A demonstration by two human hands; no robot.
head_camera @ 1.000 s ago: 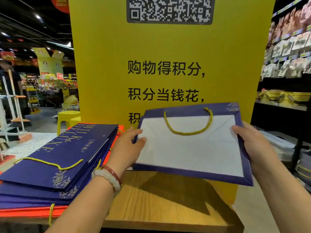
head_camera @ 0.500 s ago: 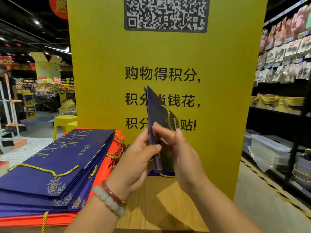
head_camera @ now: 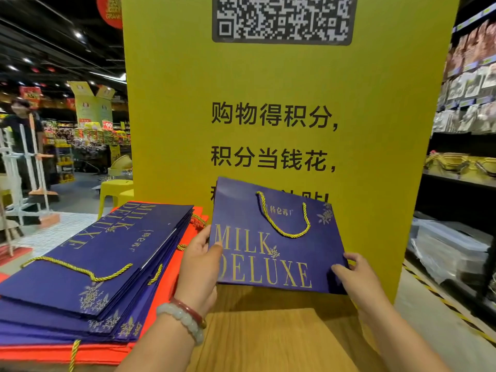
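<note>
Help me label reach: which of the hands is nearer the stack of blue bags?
Left. The left hand grips the held bag by its left edge, just beside the stack of blue bags; the right hand pinches its lower right corner, farther off.

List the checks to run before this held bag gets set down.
1. Left hand grips the purple bag at its left edge: ok.
2. Right hand holds its lower right corner: ok.
3. Bag folded flat, printed face up: ok.
4. Gold rope handle lies loose on the face, unsnagged: ok.
5. Stack of bags at left squared up: not ok, edges fan out.
6. Anything beneath the held bag: cannot tell.
</note>
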